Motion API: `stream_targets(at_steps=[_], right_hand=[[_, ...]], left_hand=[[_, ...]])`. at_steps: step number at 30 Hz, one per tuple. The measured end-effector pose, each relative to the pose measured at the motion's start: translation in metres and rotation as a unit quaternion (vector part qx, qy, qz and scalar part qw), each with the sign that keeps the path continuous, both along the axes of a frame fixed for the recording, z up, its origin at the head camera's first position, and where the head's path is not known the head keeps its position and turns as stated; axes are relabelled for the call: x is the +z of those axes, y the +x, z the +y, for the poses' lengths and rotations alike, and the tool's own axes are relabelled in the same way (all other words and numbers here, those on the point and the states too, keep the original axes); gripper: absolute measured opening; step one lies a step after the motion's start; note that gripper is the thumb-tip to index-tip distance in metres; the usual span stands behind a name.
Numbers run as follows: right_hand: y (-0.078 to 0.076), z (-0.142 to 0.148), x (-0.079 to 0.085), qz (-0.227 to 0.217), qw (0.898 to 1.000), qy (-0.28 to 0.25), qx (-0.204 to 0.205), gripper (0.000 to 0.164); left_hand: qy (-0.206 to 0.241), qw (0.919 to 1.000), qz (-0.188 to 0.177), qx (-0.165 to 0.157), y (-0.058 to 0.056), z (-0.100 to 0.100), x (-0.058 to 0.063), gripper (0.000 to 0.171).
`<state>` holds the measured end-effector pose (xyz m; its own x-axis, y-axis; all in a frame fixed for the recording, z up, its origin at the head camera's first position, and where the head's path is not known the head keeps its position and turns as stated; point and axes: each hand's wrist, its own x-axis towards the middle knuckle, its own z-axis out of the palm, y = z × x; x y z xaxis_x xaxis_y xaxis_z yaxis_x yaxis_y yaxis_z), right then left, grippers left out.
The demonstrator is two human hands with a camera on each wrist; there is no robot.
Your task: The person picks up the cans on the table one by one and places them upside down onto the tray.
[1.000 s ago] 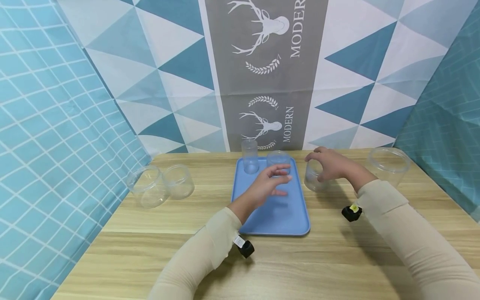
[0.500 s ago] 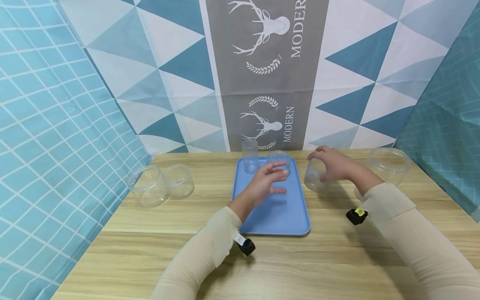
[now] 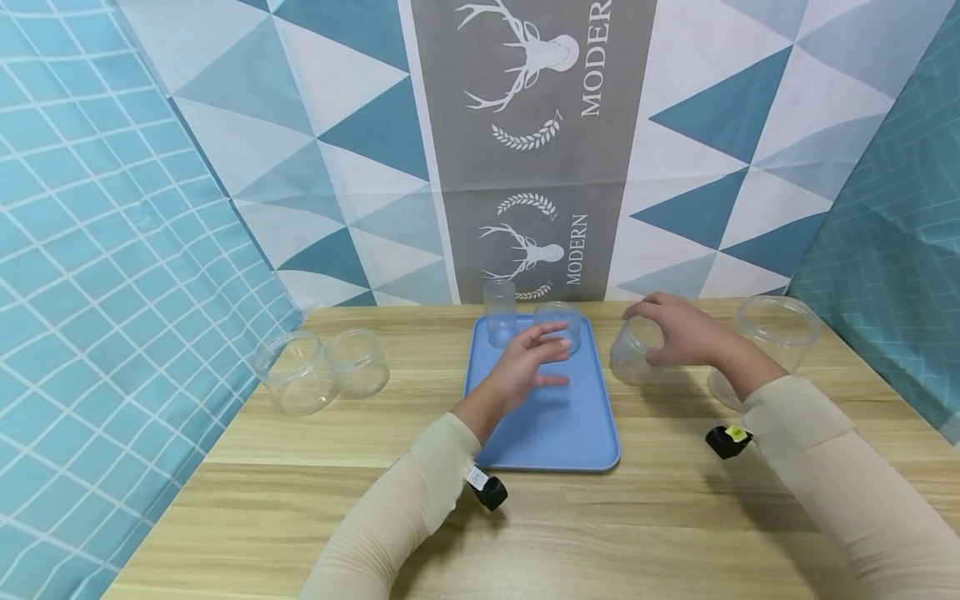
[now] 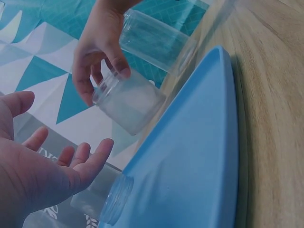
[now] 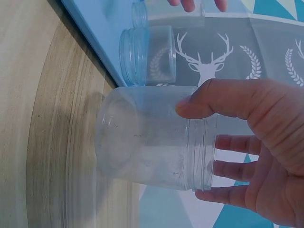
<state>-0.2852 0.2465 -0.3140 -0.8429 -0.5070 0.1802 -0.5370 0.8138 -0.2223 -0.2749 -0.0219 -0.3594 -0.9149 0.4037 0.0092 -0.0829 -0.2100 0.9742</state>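
My right hand (image 3: 678,331) grips a clear plastic jar (image 5: 147,137) near its threaded mouth, with the thumb on one side and fingers on the other. The jar is mouth up and slightly tilted, just right of the blue tray (image 3: 551,442). Whether its base touches the table is hard to tell. Over the tray hovers my left hand (image 3: 521,367), fingers spread and holding nothing. At the tray's far end stand a tall narrow jar (image 3: 501,312) and a short jar (image 5: 147,54); the short one has its threaded mouth down on the tray.
Two wide clear jars, one larger (image 3: 296,379) and one smaller (image 3: 358,364), stand close together at the table's left. A large clear jar (image 3: 780,333) stands at the right, partly behind my right forearm. Patterned cloth (image 3: 360,150) backs the wooden table (image 3: 300,500).
My right hand has shifted slightly right and tilts the jar's mouth to the right. The left hand has drifted slightly left over the tray, still holding nothing.
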Motion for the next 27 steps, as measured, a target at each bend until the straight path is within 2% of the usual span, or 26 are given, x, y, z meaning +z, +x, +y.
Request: stream_targets(at_steps=[13,27], right_hand=[[0.016,0.004,0.004,-0.006,0.999,-0.027,-0.02,0.061],[0.034,0.011,0.007,0.04,0.997,-0.059,0.016,0.064]], left_hand=[[0.0,1.0,0.004,0.002,0.001,-0.006,0.0,0.044],[-0.027,0.9986,0.045,-0.008,0.003,-0.017,0.006,0.046]])
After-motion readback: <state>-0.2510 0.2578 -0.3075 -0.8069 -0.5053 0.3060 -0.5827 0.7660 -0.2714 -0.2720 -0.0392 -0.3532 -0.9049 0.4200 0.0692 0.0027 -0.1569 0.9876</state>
